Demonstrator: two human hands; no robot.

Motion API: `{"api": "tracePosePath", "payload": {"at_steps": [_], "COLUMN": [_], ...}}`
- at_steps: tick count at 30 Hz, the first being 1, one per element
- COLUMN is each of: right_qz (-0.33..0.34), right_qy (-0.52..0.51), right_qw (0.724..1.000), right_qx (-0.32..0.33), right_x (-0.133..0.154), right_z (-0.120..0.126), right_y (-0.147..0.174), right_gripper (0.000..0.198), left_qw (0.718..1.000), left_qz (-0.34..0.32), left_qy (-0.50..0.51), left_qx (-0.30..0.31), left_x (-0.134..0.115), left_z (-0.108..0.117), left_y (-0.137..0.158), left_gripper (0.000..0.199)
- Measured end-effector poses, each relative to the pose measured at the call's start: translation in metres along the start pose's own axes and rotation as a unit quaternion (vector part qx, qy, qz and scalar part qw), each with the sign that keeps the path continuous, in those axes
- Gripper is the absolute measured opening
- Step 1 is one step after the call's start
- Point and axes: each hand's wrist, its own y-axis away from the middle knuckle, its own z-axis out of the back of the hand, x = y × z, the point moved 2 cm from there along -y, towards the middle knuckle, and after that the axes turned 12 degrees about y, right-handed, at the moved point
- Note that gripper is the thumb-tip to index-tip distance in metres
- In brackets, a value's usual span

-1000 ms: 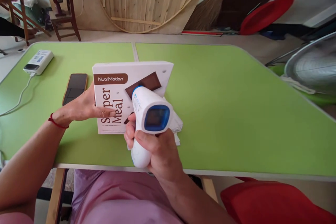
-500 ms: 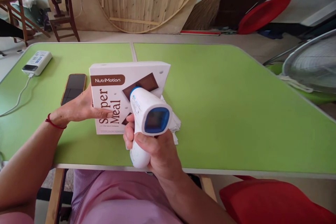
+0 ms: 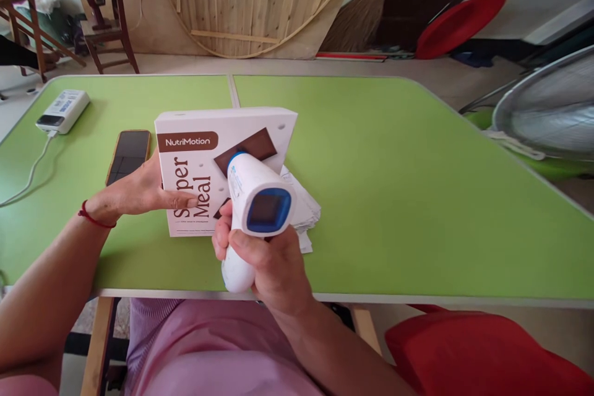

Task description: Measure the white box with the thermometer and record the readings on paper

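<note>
My left hand (image 3: 151,189) grips the left side of a white NutriMotion Super Meal box (image 3: 190,167), thumb on its front face and the other fingers hidden behind it. The box is held up on the near part of the table, its printed front towards me. Wrapped round the handle of a white and blue infrared thermometer (image 3: 255,173) is my right hand (image 3: 273,266). The thermometer's nose points at the brown bar pictured on the box; whether they touch I cannot tell. Its screen looks dark. Behind the box, a stack of papers (image 3: 301,204) shows partly.
On the green table (image 3: 417,198) a smartphone (image 3: 130,151) lies left of the box. A white power bank (image 3: 64,111) with a cable sits at the far left. A fan (image 3: 552,105) stands beyond the right edge, and a red seat (image 3: 464,346) is at the near right.
My right hand and the thermometer have shifted slightly left and up in front of the box, uncovering more of the papers. The whole view has also moved a little; my left hand keeps its hold.
</note>
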Motion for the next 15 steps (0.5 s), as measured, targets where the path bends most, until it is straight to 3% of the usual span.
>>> {"api": "tracePosePath", "payload": {"at_steps": [6,10,13,15], "right_qz": [-0.017,-0.003,0.066,0.148], "right_qy": [0.004,0.021,0.083,0.174], "right_qw": [1.000,1.000,0.994,0.971], "right_qx": [-0.013,-0.003,-0.031,-0.073], "right_x": [-0.004,-0.002,0.006,0.017], "right_z": [-0.001,0.003,0.026,0.055], "right_y": [0.000,0.002,0.004,0.001], "right_gripper": [0.025,0.023,0.022,0.022], "left_qw": [1.000,1.000,0.998,0.996], "left_qz": [0.003,0.009,0.028,0.037], "left_qy": [-0.003,-0.015,-0.049,-0.069], "left_qx": [-0.001,-0.002,0.032,0.052], "left_x": [-0.001,0.000,0.002,0.003], "left_z": [0.000,0.003,0.006,0.009], "left_y": [0.001,0.002,0.002,0.002], "left_gripper": [0.032,0.040,0.052,0.056]}}
